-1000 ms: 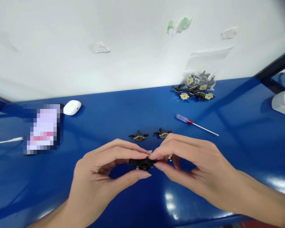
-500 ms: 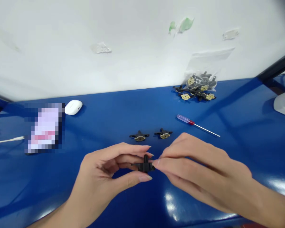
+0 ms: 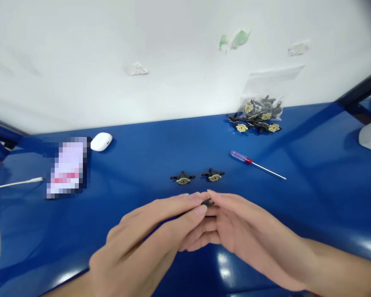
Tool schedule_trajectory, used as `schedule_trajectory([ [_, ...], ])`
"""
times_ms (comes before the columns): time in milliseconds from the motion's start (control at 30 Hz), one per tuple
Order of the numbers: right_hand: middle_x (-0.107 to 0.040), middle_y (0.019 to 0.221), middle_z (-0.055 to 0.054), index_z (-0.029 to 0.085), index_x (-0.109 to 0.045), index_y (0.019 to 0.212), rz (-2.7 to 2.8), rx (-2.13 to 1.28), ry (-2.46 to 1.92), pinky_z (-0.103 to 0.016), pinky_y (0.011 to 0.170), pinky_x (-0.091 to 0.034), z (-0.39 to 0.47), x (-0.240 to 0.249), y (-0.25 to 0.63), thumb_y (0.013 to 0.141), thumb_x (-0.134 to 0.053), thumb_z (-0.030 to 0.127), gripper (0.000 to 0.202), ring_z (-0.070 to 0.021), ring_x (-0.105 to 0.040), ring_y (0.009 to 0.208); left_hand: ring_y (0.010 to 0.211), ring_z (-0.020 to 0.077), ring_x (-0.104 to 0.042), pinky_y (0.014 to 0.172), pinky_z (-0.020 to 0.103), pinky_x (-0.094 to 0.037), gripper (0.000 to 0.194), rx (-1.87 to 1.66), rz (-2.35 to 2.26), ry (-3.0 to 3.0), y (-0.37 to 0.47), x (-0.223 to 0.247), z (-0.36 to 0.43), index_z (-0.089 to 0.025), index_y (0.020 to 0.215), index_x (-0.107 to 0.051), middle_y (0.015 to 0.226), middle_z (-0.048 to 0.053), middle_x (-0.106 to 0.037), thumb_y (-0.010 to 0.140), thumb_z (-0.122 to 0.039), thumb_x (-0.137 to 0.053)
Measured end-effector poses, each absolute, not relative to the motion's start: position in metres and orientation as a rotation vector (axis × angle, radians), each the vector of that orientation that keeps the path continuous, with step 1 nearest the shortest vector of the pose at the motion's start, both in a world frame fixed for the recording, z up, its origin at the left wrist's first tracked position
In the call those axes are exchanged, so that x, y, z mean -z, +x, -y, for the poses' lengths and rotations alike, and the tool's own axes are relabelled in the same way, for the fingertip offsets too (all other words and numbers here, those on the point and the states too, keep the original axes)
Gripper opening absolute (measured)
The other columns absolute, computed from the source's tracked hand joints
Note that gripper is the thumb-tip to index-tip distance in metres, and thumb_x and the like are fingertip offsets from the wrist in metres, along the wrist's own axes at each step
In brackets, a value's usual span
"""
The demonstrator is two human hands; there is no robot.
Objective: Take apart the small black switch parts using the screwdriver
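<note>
Between my hands is a small black part [image 3: 207,202], mostly covered by fingers; only a dark end shows. My left hand [image 3: 151,235] pinches it between thumb and forefinger. My right hand [image 3: 241,231] is turned palm towards me, its fingers curled around the part from behind and its upper fingertip against it. Just beyond the hands, two similar parts, a left one [image 3: 183,178] and a right one [image 3: 213,175], lie side by side on the blue tabletop [image 3: 136,161]. Each has a black stem, two side tabs and a brassy disc.
A screwdriver [image 3: 250,161] with a clear purple handle lies to the right. Behind it, more black parts [image 3: 259,123] are heaped by a clear plastic bag [image 3: 261,108] against the white wall [image 3: 179,49]. At left are a blurred phone [image 3: 68,167] and a white earbud case [image 3: 101,141].
My left hand has turned over and moved right, now pinching the black part. My right hand has rolled palm towards me and cups around it. The view has shifted slightly.
</note>
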State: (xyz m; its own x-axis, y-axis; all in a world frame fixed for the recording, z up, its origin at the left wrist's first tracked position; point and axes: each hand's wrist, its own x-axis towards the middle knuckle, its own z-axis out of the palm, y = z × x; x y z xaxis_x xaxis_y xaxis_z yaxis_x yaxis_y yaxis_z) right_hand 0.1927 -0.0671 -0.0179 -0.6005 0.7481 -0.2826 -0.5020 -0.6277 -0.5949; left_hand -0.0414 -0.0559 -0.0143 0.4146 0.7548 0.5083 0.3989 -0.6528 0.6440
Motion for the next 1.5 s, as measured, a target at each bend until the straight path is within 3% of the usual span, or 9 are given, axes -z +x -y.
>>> schedule_trajectory([
  [67, -0.082, 0.111, -0.012, 0.018, -0.085, 0.118, 0.485, -2.214, -0.662, -0.046, 0.112, -0.061, 0.068, 0.023, 0.189, 0.122, -0.050, 0.056, 0.051, -0.0262, -0.079, 0.111, 0.104, 0.0237, -0.092, 0.102, 0.035, -0.077, 0.033, -1.104, -1.026, 2.329, -0.029, 0.011, 0.053, -0.033, 0.129, -0.088, 0.124, -0.001, -0.092, 0.113, -0.013, -0.067],
  [167, -0.081, 0.117, -0.010, 0.021, -0.086, 0.120, 0.411, -2.147, -0.641, -0.041, 0.110, -0.061, 0.068, 0.026, 0.188, 0.122, -0.053, 0.050, 0.044, -0.0244, -0.076, 0.113, 0.105, 0.0204, -0.091, 0.098, 0.029, -0.077, 0.031, -1.049, -1.069, 2.393, -0.015, 0.003, 0.048, -0.027, 0.121, -0.087, 0.123, 0.000, -0.092, 0.108, -0.004, -0.070],
  [333, -0.081, 0.114, -0.009, 0.020, -0.090, 0.118, 0.402, -2.088, -0.612, -0.033, 0.099, -0.064, 0.062, 0.023, 0.197, 0.119, -0.064, 0.045, 0.036, -0.0208, -0.073, 0.106, 0.110, 0.0168, -0.089, 0.111, 0.026, -0.070, 0.026, -1.036, -1.104, 2.532, -0.005, -0.006, 0.048, -0.022, 0.121, -0.086, 0.126, 0.001, -0.091, 0.108, -0.004, -0.072],
  [533, -0.081, 0.111, -0.009, 0.017, -0.088, 0.124, 0.444, -2.077, -0.754, -0.033, 0.097, -0.066, 0.060, 0.022, 0.203, 0.117, -0.069, 0.046, 0.036, -0.0203, -0.074, 0.104, 0.095, 0.0091, -0.086, 0.091, 0.013, -0.069, 0.024, -1.049, -1.145, 2.257, 0.006, -0.006, 0.043, -0.024, 0.103, -0.086, 0.113, -0.004, -0.089, 0.100, -0.001, -0.083],
  [667, -0.079, 0.097, -0.007, 0.014, -0.085, 0.116, 0.538, -2.107, -0.849, -0.030, 0.084, -0.065, 0.056, 0.019, 0.206, 0.112, -0.074, 0.052, 0.040, -0.0191, -0.074, 0.090, 0.089, 0.0110, -0.085, 0.085, 0.015, -0.071, 0.027, -1.021, -1.175, 2.083, 0.006, -0.003, 0.037, -0.028, 0.095, -0.089, 0.110, -0.005, -0.089, 0.088, -0.002, -0.095],
  [900, -0.081, 0.088, -0.007, 0.016, -0.078, 0.112, 0.664, -2.112, -1.058, -0.035, 0.084, -0.064, 0.057, 0.018, 0.207, 0.102, -0.079, 0.071, 0.056, -0.0210, -0.077, 0.082, 0.097, 0.0151, -0.086, 0.091, 0.020, -0.072, 0.026, -1.054, -1.079, 1.927, -0.005, 0.016, 0.034, -0.027, 0.092, -0.091, 0.115, 0.001, -0.087, 0.085, -0.003, -0.099],
  [1167, -0.083, 0.098, -0.011, 0.015, -0.084, 0.109, 0.724, -2.127, -1.002, -0.044, 0.095, -0.067, 0.052, 0.016, 0.214, 0.113, -0.068, 0.048, 0.037, -0.0268, -0.082, 0.093, 0.094, 0.0128, -0.084, 0.086, 0.018, -0.070, 0.023, -1.156, -0.929, 1.814, -0.008, 0.019, 0.035, -0.025, 0.094, -0.091, 0.109, 0.001, -0.086, 0.088, -0.004, -0.098],
  [1333, -0.083, 0.098, -0.014, 0.013, -0.088, 0.105, 0.767, -2.157, -0.920, -0.043, 0.097, -0.066, 0.049, 0.010, 0.217, 0.115, -0.061, 0.046, 0.043, -0.0273, -0.081, 0.096, 0.096, 0.0145, -0.085, 0.087, 0.021, -0.071, 0.023, -1.159, -0.968, 1.865, -0.011, 0.018, 0.038, -0.028, 0.099, -0.091, 0.112, -0.001, -0.087, 0.092, -0.007, -0.097],
  [1500, -0.083, 0.097, -0.012, 0.014, -0.089, 0.107, 0.714, -2.158, -0.908, -0.042, 0.096, -0.067, 0.051, 0.011, 0.216, 0.113, -0.068, 0.044, 0.037, -0.0253, -0.082, 0.093, 0.099, 0.0182, -0.087, 0.089, 0.027, -0.074, 0.028, -1.140, -0.973, 1.803, -0.012, 0.019, 0.039, -0.030, 0.102, -0.091, 0.116, -0.002, -0.089, 0.091, -0.005, -0.096],
])
